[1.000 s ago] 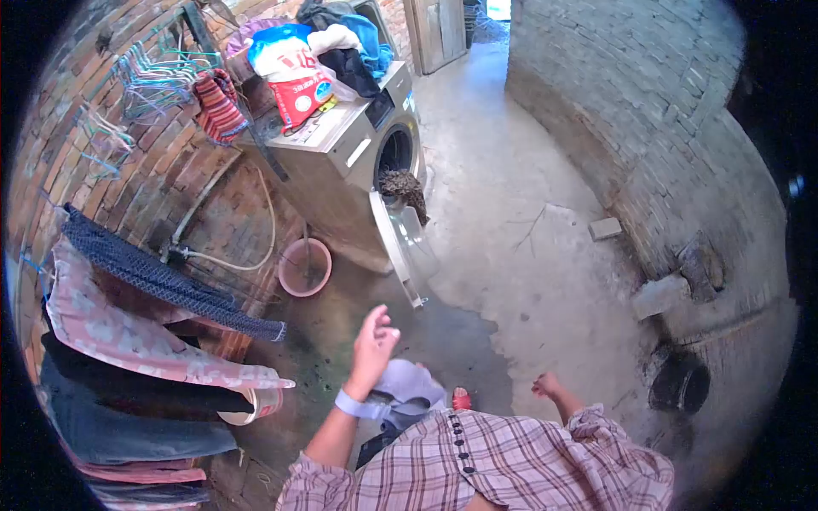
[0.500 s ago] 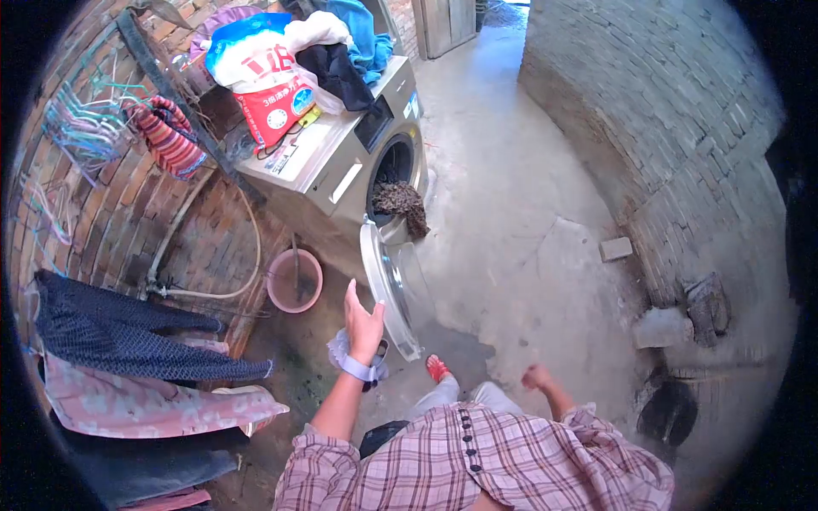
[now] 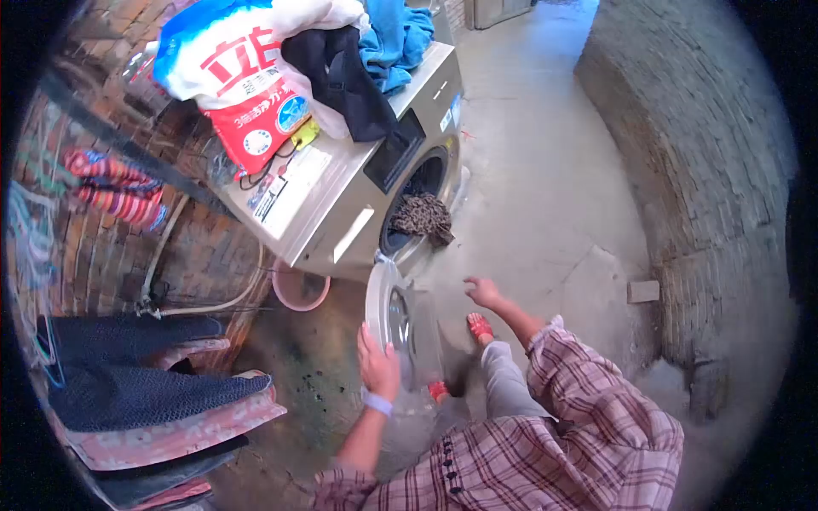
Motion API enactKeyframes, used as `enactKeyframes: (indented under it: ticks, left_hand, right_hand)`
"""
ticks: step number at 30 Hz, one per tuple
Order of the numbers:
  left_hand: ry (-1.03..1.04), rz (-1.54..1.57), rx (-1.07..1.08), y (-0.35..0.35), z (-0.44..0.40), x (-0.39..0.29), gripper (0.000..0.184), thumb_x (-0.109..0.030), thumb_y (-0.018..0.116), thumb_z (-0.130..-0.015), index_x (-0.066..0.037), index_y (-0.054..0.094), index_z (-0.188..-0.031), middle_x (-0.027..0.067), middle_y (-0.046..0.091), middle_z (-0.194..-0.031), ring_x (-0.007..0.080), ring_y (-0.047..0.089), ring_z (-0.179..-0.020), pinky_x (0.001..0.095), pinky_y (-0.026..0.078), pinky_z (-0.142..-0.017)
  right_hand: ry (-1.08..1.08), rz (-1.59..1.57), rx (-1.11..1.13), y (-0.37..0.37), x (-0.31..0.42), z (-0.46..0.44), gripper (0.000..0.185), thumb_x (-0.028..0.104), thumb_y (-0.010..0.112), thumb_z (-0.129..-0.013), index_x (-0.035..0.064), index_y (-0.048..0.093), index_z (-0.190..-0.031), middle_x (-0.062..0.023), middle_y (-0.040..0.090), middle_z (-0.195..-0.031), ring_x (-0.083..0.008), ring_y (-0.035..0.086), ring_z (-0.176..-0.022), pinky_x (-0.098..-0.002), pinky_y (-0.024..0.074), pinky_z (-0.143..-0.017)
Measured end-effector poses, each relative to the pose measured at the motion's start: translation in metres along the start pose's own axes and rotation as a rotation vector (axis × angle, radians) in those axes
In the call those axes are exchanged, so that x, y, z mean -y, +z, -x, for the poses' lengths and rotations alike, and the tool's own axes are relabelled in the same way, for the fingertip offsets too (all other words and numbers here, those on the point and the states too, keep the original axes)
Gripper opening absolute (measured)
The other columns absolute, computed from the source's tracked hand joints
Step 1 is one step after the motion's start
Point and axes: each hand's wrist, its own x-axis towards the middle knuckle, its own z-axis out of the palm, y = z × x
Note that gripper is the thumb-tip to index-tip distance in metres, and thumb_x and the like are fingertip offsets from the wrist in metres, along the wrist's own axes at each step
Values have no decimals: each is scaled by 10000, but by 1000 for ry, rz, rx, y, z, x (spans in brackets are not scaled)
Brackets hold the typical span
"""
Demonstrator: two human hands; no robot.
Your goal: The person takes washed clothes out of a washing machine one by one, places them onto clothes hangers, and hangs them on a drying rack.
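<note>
The front-loading washing machine (image 3: pixel 328 230) stands with its round door (image 3: pixel 394 324) swung open. A brown patterned cloth (image 3: pixel 423 216) hangs partly out of the drum opening. My left hand (image 3: pixel 377 364), fingers stretched upward, lies against the near outer side of the door. A pale band circles that wrist. My right hand (image 3: pixel 484 292) reaches forward over the floor, right of the door and below the cloth. It holds nothing, and its fingers are slightly bent and apart.
A red, white and blue detergent bag (image 3: pixel 247 85), a black garment (image 3: pixel 341 81) and a blue cloth (image 3: pixel 396 47) lie on the machine. A pink basin (image 3: pixel 300 288) sits beside it. Clothes (image 3: pixel 162 396) hang at left. A brick (image 3: pixel 643 292) lies by the right wall.
I have come closer to the machine. My left hand has come up against the door, and my right hand has moved forward from my side toward the drum opening.
</note>
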Motion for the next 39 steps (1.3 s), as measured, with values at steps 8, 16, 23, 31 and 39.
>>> enactKeyframes:
  ticks: [8, 16, 23, 31, 39]
  left_hand:
    - [-62, -223, 2, 6, -13, -7, 711, -131, 658, -766, 5, 311, -1371, 239, 407, -1325, 422, 434, -1177, 463, 379, -978]
    - [-162, -358, 65, 12, -11, 5, 719, -244, 651, -772, -12, 323, -1368, 244, 430, -1297, 436, 465, -1115, 485, 399, -945]
    - [-193, -233, 84, 5, -14, -1, 693, -236, 623, -804, -20, 306, -1380, 243, 434, -1282, 439, 467, -1117, 482, 435, -897]
    - [-146, -187, 75, -7, -14, 5, 685, -204, 621, -807, -40, 302, -1390, 213, 442, -1297, 422, 480, -1111, 467, 426, -908]
    - [265, -231, -43, -32, 8, 12, 693, -248, 668, -784, -55, 356, -1373, 182, 452, -1338, 376, 490, -1152, 471, 407, -956]
  right_hand:
    - [-372, 682, 205, -7, 78, -191, 406, 245, 563, -821, 130, 604, -1209, -290, 342, -1402, -456, 351, -1284, -469, 368, -1026]
    - [-333, 664, 256, 48, 62, -284, 366, 224, 454, -839, 73, 668, -1094, -205, 510, -1299, -361, 457, -1214, -416, 413, -981]
    - [-306, -100, -214, 23, 74, -225, 158, 41, 689, -679, 30, 591, -802, -128, 622, -779, -251, 615, -749, -430, 495, -663]
    - [51, -1119, 371, -94, 115, -57, 204, 74, 595, -687, -29, 605, -863, -74, 603, -803, -176, 581, -685, -330, 467, -649]
    - [-828, -1308, 1104, -197, 253, 182, 218, 60, 621, -655, -70, 622, -829, -109, 614, -801, -196, 564, -770, -303, 430, -693]
